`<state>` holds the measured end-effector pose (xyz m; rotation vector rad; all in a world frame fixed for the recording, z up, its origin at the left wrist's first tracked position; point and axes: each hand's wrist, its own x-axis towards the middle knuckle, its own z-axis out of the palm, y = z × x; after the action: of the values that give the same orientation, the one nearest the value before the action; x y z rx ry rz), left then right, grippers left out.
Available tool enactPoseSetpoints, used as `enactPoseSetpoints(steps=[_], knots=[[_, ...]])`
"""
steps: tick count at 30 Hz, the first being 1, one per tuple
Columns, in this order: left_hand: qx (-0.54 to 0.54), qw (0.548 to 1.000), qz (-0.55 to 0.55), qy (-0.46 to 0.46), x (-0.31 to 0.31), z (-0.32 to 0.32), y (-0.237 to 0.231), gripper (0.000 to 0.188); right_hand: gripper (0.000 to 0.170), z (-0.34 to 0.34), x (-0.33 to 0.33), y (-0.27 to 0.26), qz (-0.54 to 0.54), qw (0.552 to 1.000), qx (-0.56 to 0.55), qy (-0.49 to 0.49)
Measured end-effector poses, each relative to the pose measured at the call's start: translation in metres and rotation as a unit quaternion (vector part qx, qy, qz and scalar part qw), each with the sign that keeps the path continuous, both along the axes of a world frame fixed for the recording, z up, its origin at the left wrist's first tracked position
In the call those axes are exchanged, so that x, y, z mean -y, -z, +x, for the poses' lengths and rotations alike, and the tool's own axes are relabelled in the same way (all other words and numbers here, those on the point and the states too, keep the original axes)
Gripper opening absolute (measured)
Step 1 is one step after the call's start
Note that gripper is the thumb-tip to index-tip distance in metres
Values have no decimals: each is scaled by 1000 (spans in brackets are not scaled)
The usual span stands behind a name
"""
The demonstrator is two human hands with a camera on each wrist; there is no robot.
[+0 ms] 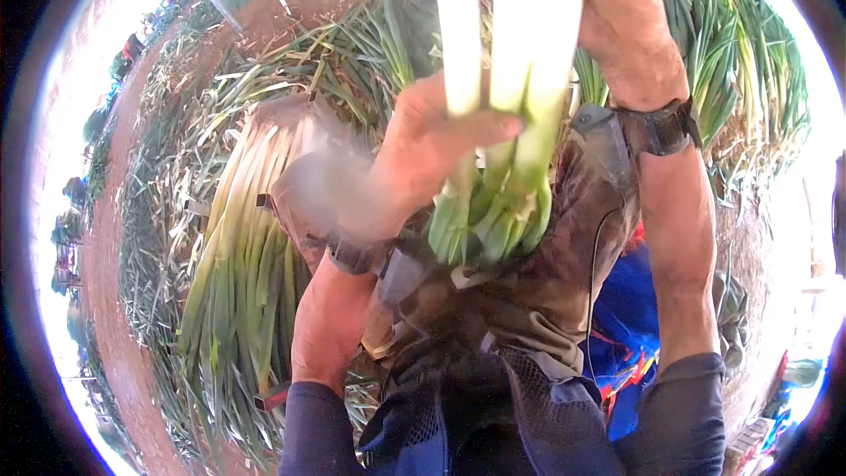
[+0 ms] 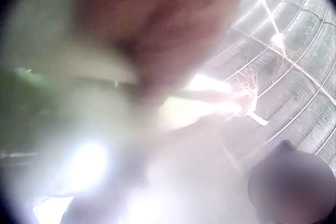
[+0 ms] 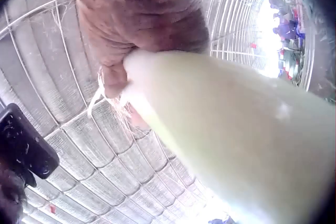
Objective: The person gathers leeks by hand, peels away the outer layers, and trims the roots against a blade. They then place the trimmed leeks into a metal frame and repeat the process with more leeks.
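A small bundle of leeks (image 1: 511, 44) stands before my chest in the head view, white shafts up and trimmed green ends down. My left hand (image 1: 419, 150) grips the bundle just above the green part, its thumb across the front. Higher up, my right hand (image 1: 621, 26) holds the white shafts from the right, its fingertips partly cut off by the frame's top. In the right wrist view one thick white shaft (image 3: 226, 113) runs from under the right hand (image 3: 147, 19), with stringy roots (image 3: 123, 108) beside the fingers. The left wrist view is blurred, though roots (image 2: 249, 95) show.
To my left, long leeks (image 1: 238, 291) lie in a stack among metal bar ends (image 1: 271, 398). Cut leaves (image 1: 167, 256) litter the ground around it. More leeks (image 1: 749, 53) are heaped at the far right. A blue bag (image 1: 630, 300) lies by my right side.
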<state>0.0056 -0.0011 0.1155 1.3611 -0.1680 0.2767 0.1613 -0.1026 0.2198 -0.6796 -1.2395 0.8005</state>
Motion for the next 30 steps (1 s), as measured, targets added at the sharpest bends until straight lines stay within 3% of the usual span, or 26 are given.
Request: enactPoseSetpoints(steps=[2,6,8,10,12,14,16,18,19,20,22,23,26,27,28,30], knots=[[-41,993,-7,-113,0,3,-1,24,47,-3,-5,-1,-20,990,-36,136],[-22,984,-40,-172,-23,14,9,23,36,-6,-7,-7,-68,982,-18,174],[-28,984,-69,-163,-26,13,14,22,33,-8,-9,2,-85,979,-19,185],[2,987,-15,-160,-23,16,18,21,25,-6,-17,23,-60,990,43,120],[23,990,-43,-135,-27,17,25,21,21,-1,-23,31,-48,992,75,84],[-24,988,34,-150,-40,9,25,25,20,5,-30,36,7,975,119,190],[75,992,-23,-103,-62,7,20,27,22,9,-18,23,-56,969,114,213],[87,988,-49,-116,-81,-1,1,30,24,-2,-6,6,-117,958,-8,263],[86,986,-42,-139,-85,-5,-9,32,28,22,-4,19,51,996,30,69],[114,983,-67,-125,-91,-6,-18,29,28,15,-2,13,54,996,29,68],[133,981,-48,-133,-96,-8,-33,34,30,-10,5,-11,-149,956,51,246],[133,981,-47,-135,-98,-8,-39,34,41,-13,8,-15,-143,957,63,246],[148,978,1,-150,-103,-6,-43,37,53,-47,27,-30,-89,966,61,236],[133,981,36,-136,-100,-3,-40,41,61,-81,19,-28,-72,907,146,388],[120,983,70,-121,-94,3,-37,45,61,-78,20,-30,-71,907,147,388],[67,989,115,-72,-58,3,-33,45,62,-63,20,-35,-126,966,36,224]])
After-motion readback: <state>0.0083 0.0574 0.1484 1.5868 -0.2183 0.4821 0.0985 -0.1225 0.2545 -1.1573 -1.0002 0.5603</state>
